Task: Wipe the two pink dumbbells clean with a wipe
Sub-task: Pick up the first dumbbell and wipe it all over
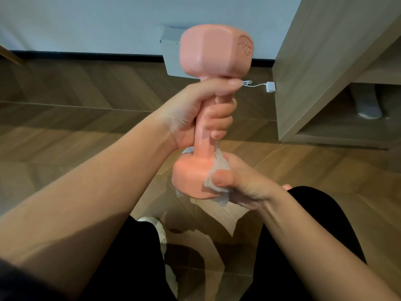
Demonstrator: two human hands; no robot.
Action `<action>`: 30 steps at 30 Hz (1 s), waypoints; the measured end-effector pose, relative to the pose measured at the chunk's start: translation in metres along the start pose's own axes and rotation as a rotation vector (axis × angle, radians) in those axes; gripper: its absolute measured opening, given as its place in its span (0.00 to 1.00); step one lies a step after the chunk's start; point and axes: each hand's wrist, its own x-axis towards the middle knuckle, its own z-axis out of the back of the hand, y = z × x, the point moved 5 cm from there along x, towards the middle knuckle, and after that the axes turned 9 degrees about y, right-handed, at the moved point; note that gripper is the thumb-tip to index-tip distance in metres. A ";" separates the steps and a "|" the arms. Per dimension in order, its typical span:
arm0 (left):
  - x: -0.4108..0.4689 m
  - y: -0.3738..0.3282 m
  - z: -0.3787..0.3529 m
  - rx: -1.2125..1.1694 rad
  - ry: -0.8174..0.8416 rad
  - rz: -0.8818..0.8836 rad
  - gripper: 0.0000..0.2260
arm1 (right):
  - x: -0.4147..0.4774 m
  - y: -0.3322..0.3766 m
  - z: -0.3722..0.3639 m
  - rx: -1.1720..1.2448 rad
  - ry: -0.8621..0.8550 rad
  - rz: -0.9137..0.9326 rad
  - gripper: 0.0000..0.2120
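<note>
While the pink dumbbell was held upright near the middle of the view, with one head toward 12 o'clock and the other toward 6 o'clock, its handle was gripped by the left hand, whose fingers were curled tightly round it just beneath the upper head. A raised "1KG" mark was seen on that head's end face. At 4 o'clock of the lower head, a white wipe was pressed against the pink surface by the right hand. The thumb was clamped onto the wipe, while the other fingers were hidden behind the head, so their lie could not be told. Crumpled edges of the wipe were seen above and below the thumb. A wooden floor was spread beneath. A light wooden cabinet was seen at 2 o'clock, with a white charger lying just beside its foot. A white panel was seen against the wall at 12 o'clock, behind the upper head. Black trousers were seen at 5 o'clock and a white shoe at 7 o'clock.
</note>
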 end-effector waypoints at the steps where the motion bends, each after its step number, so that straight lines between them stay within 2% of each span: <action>1: 0.001 0.000 0.001 0.022 -0.050 -0.006 0.20 | 0.000 0.000 0.000 -0.015 -0.037 -0.006 0.38; 4: 0.001 -0.002 0.011 0.081 -0.347 -0.112 0.19 | -0.002 0.006 0.001 -0.099 -0.199 0.045 0.30; 7: -0.006 -0.006 0.018 0.117 -0.661 -0.267 0.17 | -0.003 0.011 0.002 -0.284 -0.374 0.101 0.23; 9: -0.012 -0.007 0.018 0.139 -0.785 -0.344 0.16 | -0.004 0.011 0.006 -0.448 -0.468 0.115 0.22; 11: -0.015 -0.008 0.019 0.154 -0.777 -0.368 0.15 | -0.004 0.010 0.009 -0.468 -0.464 0.092 0.22; 12: -0.013 -0.008 0.018 0.148 -0.702 -0.349 0.14 | -0.003 0.010 0.008 -0.397 -0.406 0.087 0.22; 14: -0.010 -0.009 0.014 0.099 -0.430 -0.252 0.14 | -0.004 0.009 0.005 -0.213 -0.242 0.098 0.25; 16: -0.010 -0.008 0.007 0.041 -0.161 -0.130 0.14 | -0.005 0.005 0.000 -0.104 -0.115 0.046 0.36; 18: -0.011 -0.004 0.002 0.024 -0.066 -0.061 0.16 | -0.005 0.000 -0.003 -0.086 -0.047 0.006 0.43; 21: -0.007 0.000 0.004 0.082 -0.238 -0.088 0.19 | -0.001 -0.001 -0.003 -0.111 -0.141 0.001 0.35; 24: -0.009 -0.005 0.013 0.107 -0.495 -0.220 0.17 | 0.000 0.008 -0.003 -0.155 -0.233 0.099 0.17; 25: -0.009 -0.007 0.014 0.117 -0.567 -0.261 0.17 | -0.001 0.010 -0.002 -0.206 -0.260 0.128 0.14; 28: -0.011 -0.009 0.012 0.187 -0.703 -0.328 0.18 | 0.000 0.008 0.004 -0.345 -0.362 0.155 0.17; 30: -0.010 -0.009 0.011 0.200 -0.664 -0.326 0.17 | 0.000 0.008 0.006 -0.332 -0.348 0.135 0.21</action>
